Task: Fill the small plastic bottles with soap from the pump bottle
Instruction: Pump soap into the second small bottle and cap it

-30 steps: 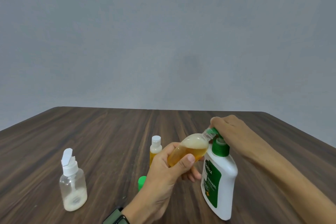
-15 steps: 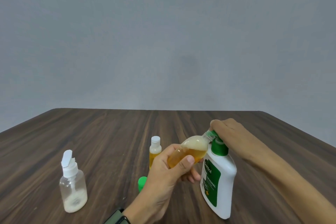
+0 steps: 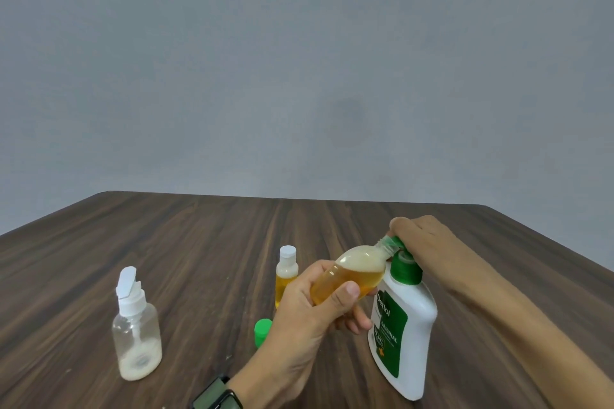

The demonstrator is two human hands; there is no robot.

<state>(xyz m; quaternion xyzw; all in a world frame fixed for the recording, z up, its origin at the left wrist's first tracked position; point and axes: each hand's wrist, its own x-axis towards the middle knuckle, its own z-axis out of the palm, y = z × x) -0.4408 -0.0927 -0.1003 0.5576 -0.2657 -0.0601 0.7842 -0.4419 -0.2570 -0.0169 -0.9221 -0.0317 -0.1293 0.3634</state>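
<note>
My left hand (image 3: 309, 312) grips a small clear bottle (image 3: 352, 272), tilted with its mouth up against the green spout of the white pump bottle (image 3: 403, 329). The small bottle holds amber soap with pale foam on top. My right hand (image 3: 428, 242) rests on the green pump head, fingers curved over it, hiding most of the head. A second small bottle (image 3: 286, 271) with a white cap and amber soap stands upright behind my left hand. A loose green cap (image 3: 262, 330) lies on the table by my left wrist.
A clear bottle with a white flip-top pump (image 3: 136, 332) and a little whitish liquid stands at the left. All of it sits on a dark wooden table (image 3: 199, 242) before a plain grey wall. A watch is on my left wrist.
Hands and bottles hold nearly the same pose; the pump head under my right hand sits slightly lower, and the view has shifted a little.
</note>
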